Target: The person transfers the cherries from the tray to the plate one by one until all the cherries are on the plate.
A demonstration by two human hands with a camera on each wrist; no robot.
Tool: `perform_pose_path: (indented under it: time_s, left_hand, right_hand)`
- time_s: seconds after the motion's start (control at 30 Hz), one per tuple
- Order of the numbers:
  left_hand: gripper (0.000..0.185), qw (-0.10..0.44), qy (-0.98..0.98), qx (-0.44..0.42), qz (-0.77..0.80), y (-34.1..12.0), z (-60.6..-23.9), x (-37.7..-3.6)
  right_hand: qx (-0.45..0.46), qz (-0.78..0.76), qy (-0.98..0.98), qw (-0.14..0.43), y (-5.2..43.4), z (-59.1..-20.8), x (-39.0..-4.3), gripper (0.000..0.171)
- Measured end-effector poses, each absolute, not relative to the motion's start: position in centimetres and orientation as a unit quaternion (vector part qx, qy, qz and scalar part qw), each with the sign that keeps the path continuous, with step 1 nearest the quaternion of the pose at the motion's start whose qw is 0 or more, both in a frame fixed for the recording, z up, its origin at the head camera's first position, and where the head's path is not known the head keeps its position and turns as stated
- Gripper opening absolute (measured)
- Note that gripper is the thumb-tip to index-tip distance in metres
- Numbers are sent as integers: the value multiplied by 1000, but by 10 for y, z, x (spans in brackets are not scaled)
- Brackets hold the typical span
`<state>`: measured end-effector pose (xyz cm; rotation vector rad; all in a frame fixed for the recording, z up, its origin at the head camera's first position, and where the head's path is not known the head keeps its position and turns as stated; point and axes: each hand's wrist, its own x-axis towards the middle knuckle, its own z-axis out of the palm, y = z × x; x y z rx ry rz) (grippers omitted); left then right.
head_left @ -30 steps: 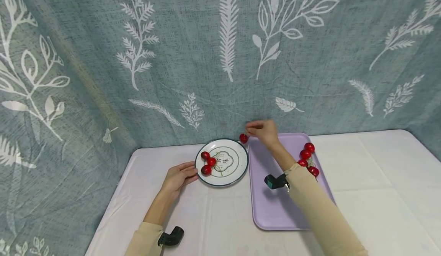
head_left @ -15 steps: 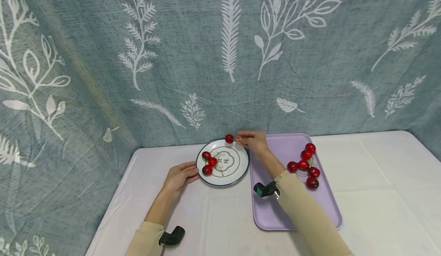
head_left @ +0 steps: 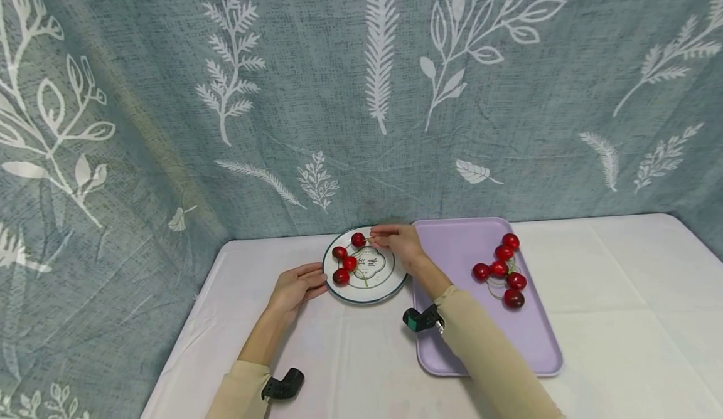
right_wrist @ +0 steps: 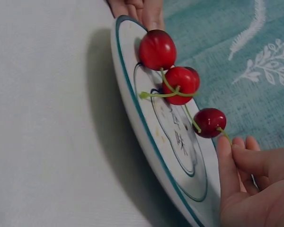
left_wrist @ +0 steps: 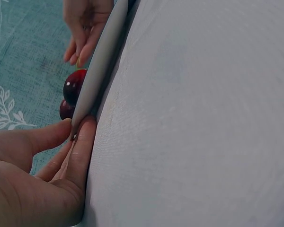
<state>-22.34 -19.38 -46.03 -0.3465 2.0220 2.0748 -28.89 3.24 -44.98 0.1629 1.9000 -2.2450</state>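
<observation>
A white plate with a dark green rim (head_left: 398,280) lies on the table with three red cherries (head_left: 342,264) on its left side. My right hand (head_left: 395,240) pinches the stem of another cherry (head_left: 358,239), which is low over the plate's far edge. In the right wrist view this cherry (right_wrist: 209,122) hangs just off my fingertips (right_wrist: 226,147), beside the cherries on the plate (right_wrist: 180,84). My left hand (head_left: 296,284) grips the plate's left rim (left_wrist: 99,66), thumb over it and fingers under.
A lilac tray (head_left: 452,350) lies right of the plate with several cherries (head_left: 503,268) at its far right. A leaf-print cloth (head_left: 361,93) hangs close behind the table. White tablecloth (head_left: 621,318) stretches to the right.
My right hand has carried the cherry left and down, from the tray's far left corner to the plate's far edge. The left hand has stayed on the rim.
</observation>
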Motion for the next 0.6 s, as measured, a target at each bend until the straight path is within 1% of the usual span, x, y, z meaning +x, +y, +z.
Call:
perform_pose_path:
  time_s: [0.23, 0.6]
  left_hand:
    - [44, 117, 690, -121, 704, -196, -460, -225]
    - [44, 121, 694, -127, 698, -195, -459, -225]
  right_hand:
    - [61, -747, 651, 121, 26, -452, -288, 26]
    - [34, -699, 709, 88, 22, -449, -278, 19]
